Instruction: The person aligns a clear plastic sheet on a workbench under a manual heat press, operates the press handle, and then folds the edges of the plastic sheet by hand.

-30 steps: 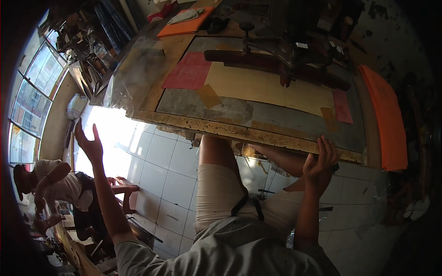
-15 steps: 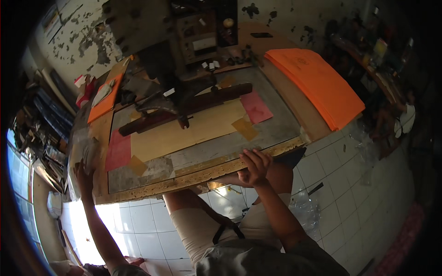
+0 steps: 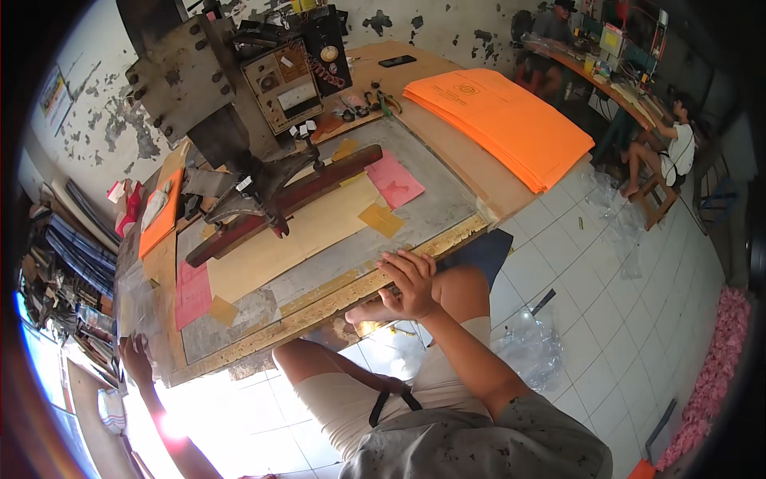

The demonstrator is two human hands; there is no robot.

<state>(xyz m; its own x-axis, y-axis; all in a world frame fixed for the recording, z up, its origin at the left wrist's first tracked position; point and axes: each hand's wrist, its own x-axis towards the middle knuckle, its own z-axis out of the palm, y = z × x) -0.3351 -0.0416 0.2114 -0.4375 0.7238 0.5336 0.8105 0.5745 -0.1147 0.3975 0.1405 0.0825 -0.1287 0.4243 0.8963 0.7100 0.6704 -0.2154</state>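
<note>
My right hand (image 3: pixel 409 281) rests on the worn front edge of the work table (image 3: pixel 319 313), fingers stretched over it and thumb lower down. It holds nothing. My left hand (image 3: pixel 137 357) is at the table's left front corner, fingers apart, beside clear plastic film (image 3: pixel 142 299); whether it touches the film I cannot tell. Between and beyond the hands, a pale yellow sheet (image 3: pixel 291 247) lies on a grey plate, with a pink sheet (image 3: pixel 396 179) at its right end and another pink sheet (image 3: pixel 192 292) at its left. A dark red press bar (image 3: pixel 315 182) hangs over them.
A stack of flat orange sheets (image 3: pixel 503 124) lies on the table's right side. Behind the bar stand a machine head (image 3: pixel 182 76) and a control box (image 3: pixel 279 88). A phone (image 3: pixel 397 61) lies at the back. Two people sit at a bench on the far right. Plastic bags (image 3: pixel 531 347) litter the tiled floor.
The view has shifted and brightened. My left hand has moved down from the film toward the table's corner. My right hand stays on the front edge.
</note>
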